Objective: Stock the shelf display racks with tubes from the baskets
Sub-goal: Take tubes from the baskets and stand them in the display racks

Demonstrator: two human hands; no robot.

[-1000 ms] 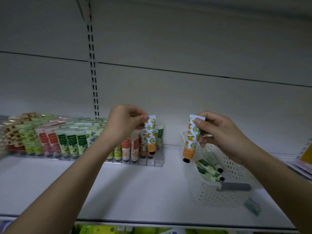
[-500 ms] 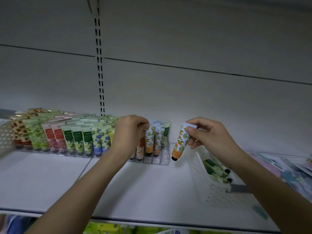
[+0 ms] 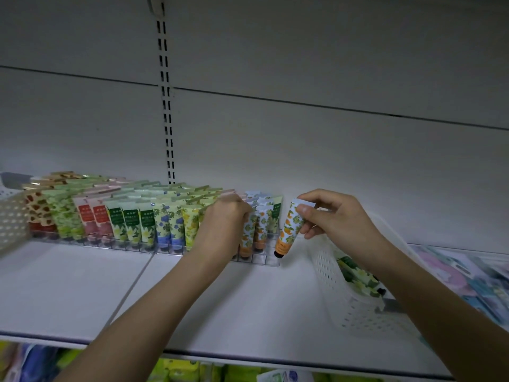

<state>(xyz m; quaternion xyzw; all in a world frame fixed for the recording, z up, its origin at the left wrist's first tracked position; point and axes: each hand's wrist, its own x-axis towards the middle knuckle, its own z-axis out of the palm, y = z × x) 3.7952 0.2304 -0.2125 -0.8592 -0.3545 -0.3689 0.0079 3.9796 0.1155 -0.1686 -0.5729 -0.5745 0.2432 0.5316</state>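
The left hand [image 3: 224, 221] has come down since a second ago: it then held an orange-print tube up above the clear display rack [image 3: 256, 259], and that tube now stands low in the rack's right-hand lanes with the hand's fingers curled down at its top; whether they still pinch it or merely press it home cannot be told, as the knuckles hide the contact. The right hand [image 3: 334, 216] pinches a second orange-print tube [image 3: 289, 230] by its crimped end between thumb and fingers, black cap down; this tube has travelled leftward from over the white perforated basket [image 3: 330, 274] and now hangs tilted just beside the rack's right end, cap near the front corner, not yet in a lane. The rack is otherwise filled with upright tubes in rows, brown-spotted, green, pink and blue prints running from the left. The basket stands on the white shelf [image 3: 110, 293] to the right of the rack and holds several green-leaf tubes [image 3: 355, 274] lying loose. A second pale basket [image 3: 11, 219] shows at the left edge. Assessment: one tube is seated or nearly so, the next is staged for the adjoining lane, and stock remains in the basket, so the task is partway done
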